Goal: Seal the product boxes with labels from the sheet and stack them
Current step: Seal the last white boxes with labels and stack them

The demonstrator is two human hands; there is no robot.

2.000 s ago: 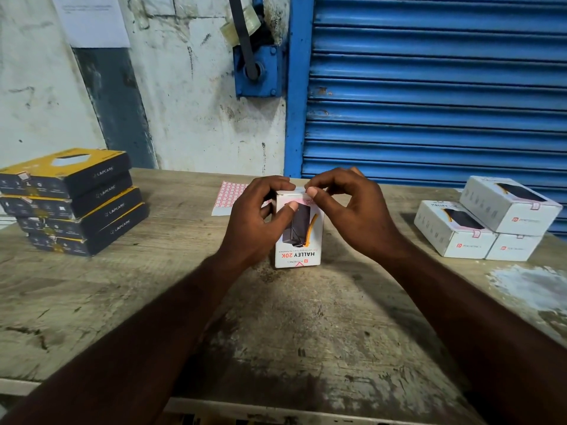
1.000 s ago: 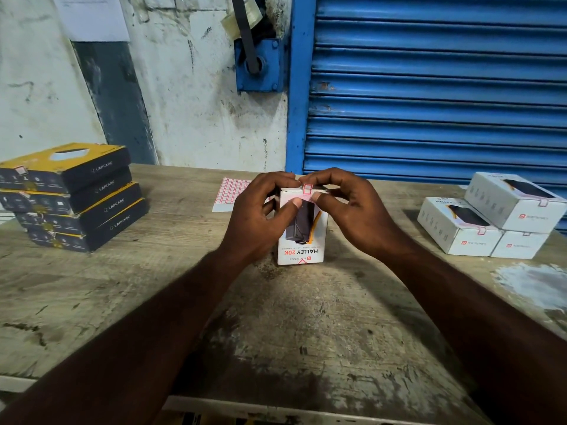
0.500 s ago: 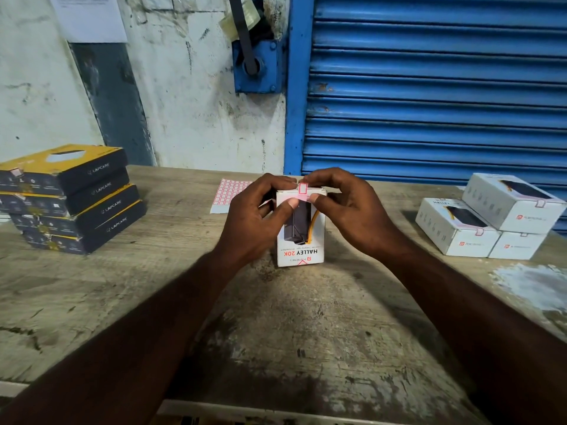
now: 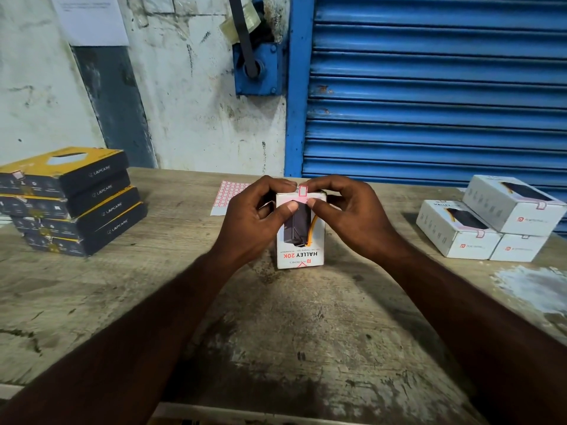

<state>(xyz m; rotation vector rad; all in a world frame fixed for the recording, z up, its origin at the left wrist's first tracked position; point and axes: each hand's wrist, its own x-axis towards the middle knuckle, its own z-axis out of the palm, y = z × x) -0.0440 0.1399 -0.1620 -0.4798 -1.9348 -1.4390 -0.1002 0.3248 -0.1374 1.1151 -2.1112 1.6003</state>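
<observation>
One white product box (image 4: 302, 240) stands upright in the middle of the worktop (image 4: 276, 332), a little toward the far edge. Flaps closed, contents hidden, and the "HALLEY 20K" print reads upside down. A red-bordered label (image 4: 302, 191) folds over its top front edge. The left hand (image 4: 251, 219) grips the box from the left side, the right hand (image 4: 356, 216) from the right. Curled fingers (image 4: 276, 184) hook over the top, and both thumbs press the front face just under the label, tips almost meeting.

Behind the left hand, the label sheet (image 4: 225, 194) lies flat near the far edge. Over toward the right edge sit three white boxes (image 4: 478, 237), all closed: two side by side on the worktop and one on top, with labels showing on two of them. By the left edge, four black-and-yellow boxes (image 4: 76, 207) sit in a single stack, all closed. A blue shutter (image 4: 429, 87) fills the background.
</observation>
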